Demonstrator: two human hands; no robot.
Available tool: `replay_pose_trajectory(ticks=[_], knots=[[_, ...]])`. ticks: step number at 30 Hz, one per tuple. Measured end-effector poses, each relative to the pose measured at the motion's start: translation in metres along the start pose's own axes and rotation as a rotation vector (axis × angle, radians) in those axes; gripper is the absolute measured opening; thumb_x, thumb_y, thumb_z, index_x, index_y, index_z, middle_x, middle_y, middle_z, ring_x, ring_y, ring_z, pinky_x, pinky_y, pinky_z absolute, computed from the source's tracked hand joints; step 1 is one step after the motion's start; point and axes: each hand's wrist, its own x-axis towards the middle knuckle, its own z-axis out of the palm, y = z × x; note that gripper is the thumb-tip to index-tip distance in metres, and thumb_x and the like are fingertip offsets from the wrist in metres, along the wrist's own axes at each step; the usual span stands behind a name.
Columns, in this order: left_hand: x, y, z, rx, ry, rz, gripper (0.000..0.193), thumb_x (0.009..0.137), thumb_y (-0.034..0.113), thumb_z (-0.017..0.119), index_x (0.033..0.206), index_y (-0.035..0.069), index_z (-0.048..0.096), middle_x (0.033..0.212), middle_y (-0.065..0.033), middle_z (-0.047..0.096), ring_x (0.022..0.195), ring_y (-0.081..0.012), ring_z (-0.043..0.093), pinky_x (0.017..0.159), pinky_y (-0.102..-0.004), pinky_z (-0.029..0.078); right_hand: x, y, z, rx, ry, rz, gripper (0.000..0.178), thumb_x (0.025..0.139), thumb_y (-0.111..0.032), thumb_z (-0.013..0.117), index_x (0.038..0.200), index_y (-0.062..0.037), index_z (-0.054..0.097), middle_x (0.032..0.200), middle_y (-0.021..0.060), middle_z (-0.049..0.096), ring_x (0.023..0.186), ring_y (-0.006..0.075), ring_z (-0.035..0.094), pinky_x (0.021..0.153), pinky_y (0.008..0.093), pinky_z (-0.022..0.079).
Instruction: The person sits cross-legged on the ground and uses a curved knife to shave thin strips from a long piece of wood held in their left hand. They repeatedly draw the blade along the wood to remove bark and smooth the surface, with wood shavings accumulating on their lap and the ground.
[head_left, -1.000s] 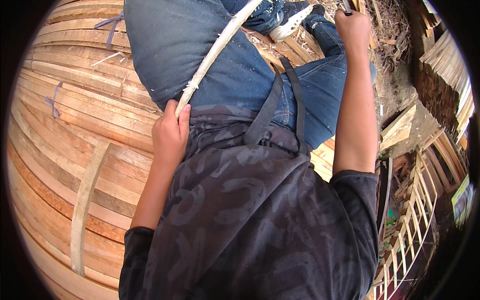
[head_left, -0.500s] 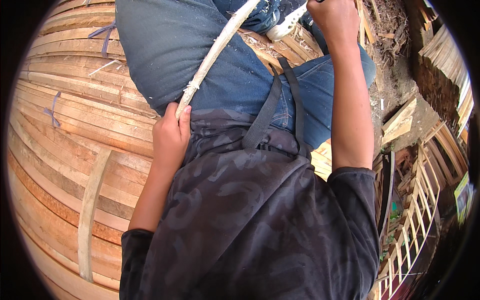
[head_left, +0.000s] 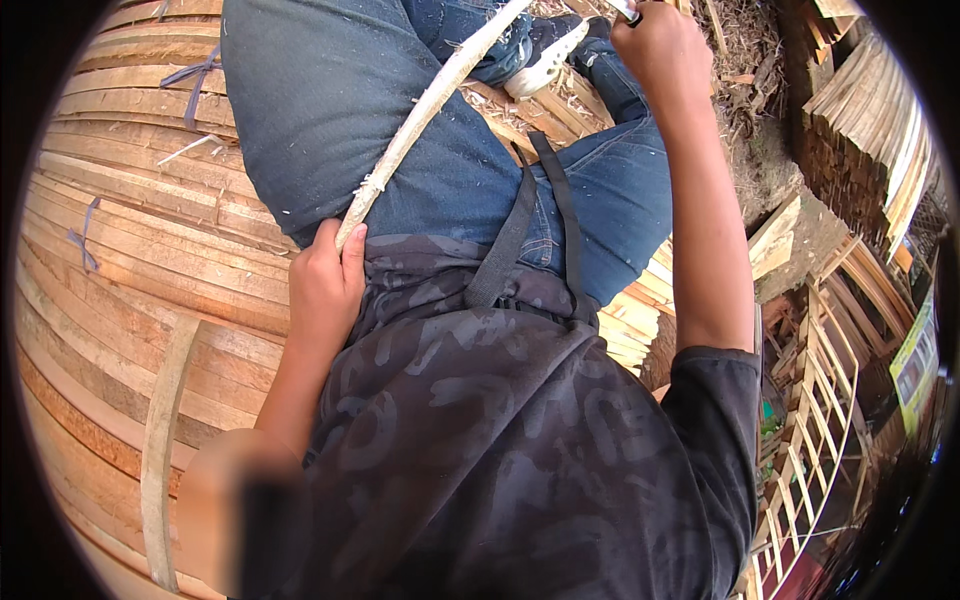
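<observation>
- Dark patterned shirt [head_left: 500,450] fills the lower middle of the view; black strap [head_left: 510,235] runs up over its top edge onto the jeans [head_left: 360,110].
- Left hand [head_left: 325,285] sits at the waist, fingers wrapped tight round the near end of the stick [head_left: 430,105]; frayed stick tip just above the thumb.
- Stick is pale and peeled, lying diagonally across the left thigh, from the left hand up and right to the top edge near the shoe [head_left: 545,65].
- Left hand and stick end barely shifted versus half a second ago; same grip, same spot on the lap.
- Loose curved slat [head_left: 160,450] lies on the plank stack [head_left: 110,260] at lower left, apart from the hand; it sits a bit lower left than before as the view shifted.
- Right hand [head_left: 665,45] far up at the top edge, arm stretched out, fist closed on a tool handle [head_left: 625,10]; only a small bit of the tool shows, kind cannot tell.
- Right hand is higher in frame than a second ago, when it was lower and more to the right.
- Shavings [head_left: 560,95] litter planks by the shoe.
- Far right: stacked slats [head_left: 880,110] and a wooden rack [head_left: 820,400], unchanged.
</observation>
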Motion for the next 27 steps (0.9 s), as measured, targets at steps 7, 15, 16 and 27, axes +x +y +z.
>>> replay_pose_trajectory(ticks=[7, 15, 16, 27], knots=[[-0.003, -0.001, -0.003, 0.012, 0.006, 0.000, 0.029, 0.096, 0.024, 0.051, 0.081, -0.001, 0.052, 0.060, -0.0230, 0.055, 0.057, -0.0423, 0.056, 0.050, -0.0461, 0.041, -0.007, 0.030, 0.004, 0.178, -0.011, 0.190, 0.039, 0.085, -0.037, 0.057, 0.084, 0.0002, 0.070, 0.074, 0.0268, 0.063, 0.075, 0.0435, 0.063, 0.070, 0.0476, 0.050], [-0.002, -0.002, -0.002, 0.071, 0.006, 0.023, 0.027, 0.095, 0.023, 0.053, 0.080, 0.001, 0.051, 0.059, -0.0224, 0.054, 0.056, -0.0422, 0.056, 0.049, -0.0463, 0.040, -0.048, -0.036, -0.006, 0.206, -0.044, -0.052, 0.026, 0.077, -0.030, 0.063, 0.082, -0.0048, 0.071, 0.068, 0.0212, 0.064, 0.069, 0.0393, 0.064, 0.068, 0.0438, 0.053], [-0.002, -0.002, -0.002, 0.065, 0.005, 0.025, 0.027, 0.095, 0.023, 0.053, 0.080, 0.001, 0.051, 0.059, -0.0224, 0.054, 0.056, -0.0422, 0.056, 0.049, -0.0463, 0.040, -0.037, -0.029, -0.004, 0.157, -0.044, -0.012, 0.028, 0.080, -0.030, 0.062, 0.088, -0.0052, 0.072, 0.072, 0.0213, 0.065, 0.072, 0.0402, 0.064, 0.070, 0.0442, 0.052], [-0.004, 0.001, -0.003, 0.084, 0.011, 0.018, 0.029, 0.094, 0.027, 0.052, 0.081, 0.002, 0.049, 0.060, -0.0211, 0.055, 0.056, -0.0418, 0.056, 0.050, -0.0465, 0.041, -0.021, 0.072, 0.017, 0.446, 0.027, 0.373, 0.050, 0.084, -0.038, 0.063, 0.068, 0.0098, 0.063, 0.052, 0.0200, 0.056, 0.047, 0.0256, 0.050, 0.053, 0.0394, 0.042]])
